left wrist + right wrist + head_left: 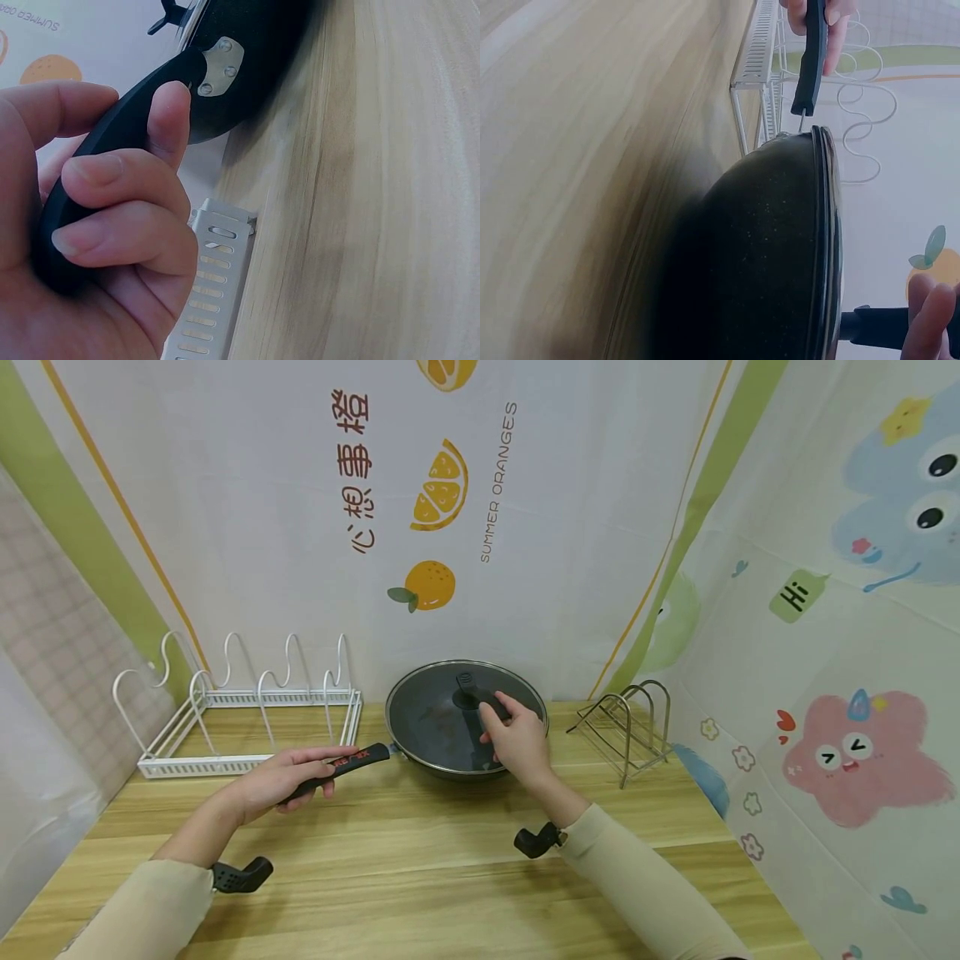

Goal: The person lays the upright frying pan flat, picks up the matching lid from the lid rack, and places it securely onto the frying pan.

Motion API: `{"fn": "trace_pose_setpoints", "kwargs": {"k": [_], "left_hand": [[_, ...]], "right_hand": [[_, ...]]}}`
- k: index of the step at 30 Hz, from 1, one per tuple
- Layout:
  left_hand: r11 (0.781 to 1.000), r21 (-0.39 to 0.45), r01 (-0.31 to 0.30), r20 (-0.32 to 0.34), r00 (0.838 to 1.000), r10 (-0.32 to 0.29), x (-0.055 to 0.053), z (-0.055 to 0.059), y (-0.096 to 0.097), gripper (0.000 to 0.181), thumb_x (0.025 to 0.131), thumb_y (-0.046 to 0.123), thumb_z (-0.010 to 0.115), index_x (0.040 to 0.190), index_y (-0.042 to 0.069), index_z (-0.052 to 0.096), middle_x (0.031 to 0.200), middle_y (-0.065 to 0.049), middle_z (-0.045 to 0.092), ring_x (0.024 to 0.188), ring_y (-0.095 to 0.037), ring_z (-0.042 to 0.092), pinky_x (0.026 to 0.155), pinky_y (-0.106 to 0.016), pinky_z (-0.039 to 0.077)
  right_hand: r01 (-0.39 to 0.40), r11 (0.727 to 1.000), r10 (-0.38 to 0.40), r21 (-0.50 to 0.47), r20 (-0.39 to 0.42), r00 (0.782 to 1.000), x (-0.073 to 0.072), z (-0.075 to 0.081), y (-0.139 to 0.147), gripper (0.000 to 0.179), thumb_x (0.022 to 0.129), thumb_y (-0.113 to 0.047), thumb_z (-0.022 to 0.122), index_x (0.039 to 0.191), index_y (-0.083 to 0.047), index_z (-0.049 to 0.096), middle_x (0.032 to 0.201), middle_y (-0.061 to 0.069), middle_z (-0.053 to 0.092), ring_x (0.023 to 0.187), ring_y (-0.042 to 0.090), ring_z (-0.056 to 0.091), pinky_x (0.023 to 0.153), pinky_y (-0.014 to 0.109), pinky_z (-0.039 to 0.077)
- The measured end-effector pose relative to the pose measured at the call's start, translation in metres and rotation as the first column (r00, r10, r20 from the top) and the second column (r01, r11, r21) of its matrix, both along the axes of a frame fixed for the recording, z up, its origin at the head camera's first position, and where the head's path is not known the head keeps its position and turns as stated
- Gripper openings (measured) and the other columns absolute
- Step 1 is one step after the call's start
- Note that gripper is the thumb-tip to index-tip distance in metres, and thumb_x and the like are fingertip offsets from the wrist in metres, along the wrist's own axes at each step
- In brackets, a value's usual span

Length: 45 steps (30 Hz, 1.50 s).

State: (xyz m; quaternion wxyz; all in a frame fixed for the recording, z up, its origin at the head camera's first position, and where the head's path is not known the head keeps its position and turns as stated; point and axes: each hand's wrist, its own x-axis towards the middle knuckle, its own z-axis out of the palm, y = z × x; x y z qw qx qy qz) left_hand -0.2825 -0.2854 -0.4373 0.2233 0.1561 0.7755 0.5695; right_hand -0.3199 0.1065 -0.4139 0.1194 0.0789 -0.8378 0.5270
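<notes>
A dark wok [457, 775] sits on the wooden table against the back wall, covered by a glass lid [431, 718] with a metal rim. My left hand [288, 777] grips the wok's black handle [371, 756], which points left toward me. In the left wrist view the fingers [135, 176] curl round that handle beside its riveted metal plate [222, 67]. With my right hand [517, 739] I hold the black lid knob [468, 683], thumb and fingers about its near end. The right wrist view shows the lid resting on the wok's rim [821, 225].
A white wire rack [240, 764] with tall curved loops stands at left, close behind my left hand. On the right is a small metal rack [626, 727] with arched dividers. Printed cloth [600, 485] hangs behind the table [420, 877].
</notes>
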Motion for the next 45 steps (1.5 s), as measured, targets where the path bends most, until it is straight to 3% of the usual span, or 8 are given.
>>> {"fn": "trace_pose_setpoints", "kwargs": {"k": [21,29,45], "left_hand": [[1.000,0.007,0.011,-0.007,1.000,-0.011,-0.001,0.000,0.000,0.055,0.116,0.029,0.054,0.168,0.012,0.046,0.096,-0.007,0.068,0.058,-0.008,0.042,0.050,-0.023,0.036],[1.000,-0.002,0.003,-0.004,1.000,-0.003,0.000,0.000,0.000,0.055,0.116,0.029,0.054,0.168,0.012,0.046,0.096,-0.007,0.068,0.057,-0.008,0.042,0.050,-0.023,0.036],[1.000,0.010,0.010,-0.006,1.000,-0.010,0.000,0.000,0.000,0.054,0.116,0.029,0.055,0.167,0.013,0.047,0.095,-0.006,0.068,0.057,-0.007,0.042,0.050,-0.023,0.035]], "right_hand": [[0.021,1.000,-0.021,-0.019,0.001,1.000,0.003,-0.004,-0.011,0.069,0.109,-0.048,0.066,0.162,-0.006,0.053,0.070,0.003,0.077,0.043,0.020,0.060,0.045,0.030,0.047],[0.018,1.000,-0.018,-0.025,0.001,1.000,0.004,-0.004,-0.016,0.073,0.109,-0.049,0.065,0.163,-0.003,0.051,0.068,0.002,0.077,0.040,0.014,0.055,0.045,0.029,0.047],[0.025,0.997,-0.026,-0.071,-0.013,1.000,0.009,-0.007,-0.025,0.077,0.110,-0.051,0.064,0.165,0.000,0.046,0.078,0.005,0.082,0.040,0.016,0.058,0.045,0.028,0.050]]}}
